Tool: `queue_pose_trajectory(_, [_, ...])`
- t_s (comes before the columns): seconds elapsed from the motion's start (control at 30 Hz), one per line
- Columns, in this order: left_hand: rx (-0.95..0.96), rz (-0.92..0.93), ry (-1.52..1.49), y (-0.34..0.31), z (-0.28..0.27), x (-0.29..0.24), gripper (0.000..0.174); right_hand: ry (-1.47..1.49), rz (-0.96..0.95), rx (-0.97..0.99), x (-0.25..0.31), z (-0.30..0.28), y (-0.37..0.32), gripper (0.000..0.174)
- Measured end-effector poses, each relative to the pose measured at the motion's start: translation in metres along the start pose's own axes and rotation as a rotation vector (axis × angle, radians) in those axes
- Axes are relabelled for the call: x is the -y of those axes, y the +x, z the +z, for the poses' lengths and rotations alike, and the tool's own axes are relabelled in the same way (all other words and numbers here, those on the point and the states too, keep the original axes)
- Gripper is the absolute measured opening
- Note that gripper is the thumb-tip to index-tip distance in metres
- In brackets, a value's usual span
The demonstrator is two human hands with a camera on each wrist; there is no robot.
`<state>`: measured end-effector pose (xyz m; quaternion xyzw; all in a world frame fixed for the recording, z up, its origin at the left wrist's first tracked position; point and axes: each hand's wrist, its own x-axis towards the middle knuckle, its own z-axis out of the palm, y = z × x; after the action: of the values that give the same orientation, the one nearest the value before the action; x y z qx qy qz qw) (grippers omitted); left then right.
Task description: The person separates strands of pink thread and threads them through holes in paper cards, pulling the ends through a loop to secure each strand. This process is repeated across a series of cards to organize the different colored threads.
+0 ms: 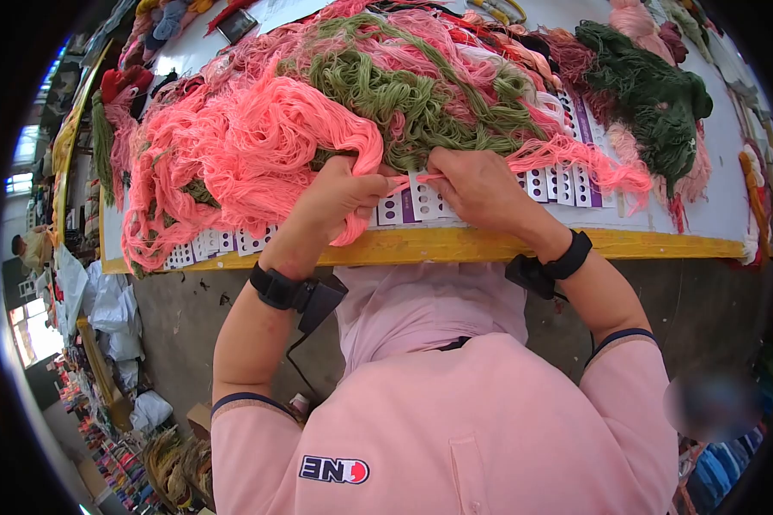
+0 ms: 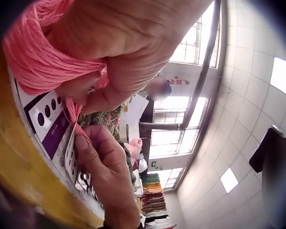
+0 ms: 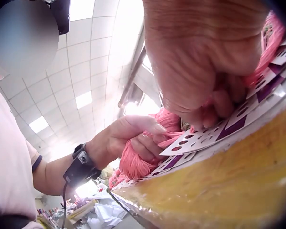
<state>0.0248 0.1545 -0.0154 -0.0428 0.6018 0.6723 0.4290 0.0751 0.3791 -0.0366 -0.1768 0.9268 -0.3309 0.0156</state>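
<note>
A large loose pile of pink yarn spreads over the left half of the table. My left hand grips a thick loop of this yarn, which drapes over the hand and hangs below it. My right hand pinches thin pink strands that run taut from the left hand, the two hands close together. White cards with punched holes and purple bands lie beneath the fingers along the table's near edge. Olive green yarn lies tangled just beyond both hands.
The table's yellow front edge runs close under the wrists. A trailing bunch of pink yarn reaches right across more cards. Farther right lies a dark green yarn bundle. Red yarn sits at the far left.
</note>
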Motion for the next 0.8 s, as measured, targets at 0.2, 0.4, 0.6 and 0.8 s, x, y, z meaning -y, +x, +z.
queue_pose_trajectory(0.2, [-0.16,0.083,0.32,0.003,0.018,-0.003,0.015,0.008,-0.03,-0.023,-0.002,0.001,-0.001,0.016])
queue_pose_trajectory(0.4, [-0.385,0.282,0.849,0.006,0.018,0.011,0.019,0.003,-0.031,-0.018,-0.003,0.001,-0.001,0.016])
queue_pose_trajectory(0.6, [-0.415,0.385,0.924,0.007,0.026,0.015,0.022,0.003,-0.044,-0.019,-0.003,0.0,-0.001,0.016])
queue_pose_trajectory(0.8, [-0.273,0.114,0.343,-0.014,0.033,-0.005,0.027,0.027,-0.045,-0.018,-0.004,0.0,-0.003,0.016])
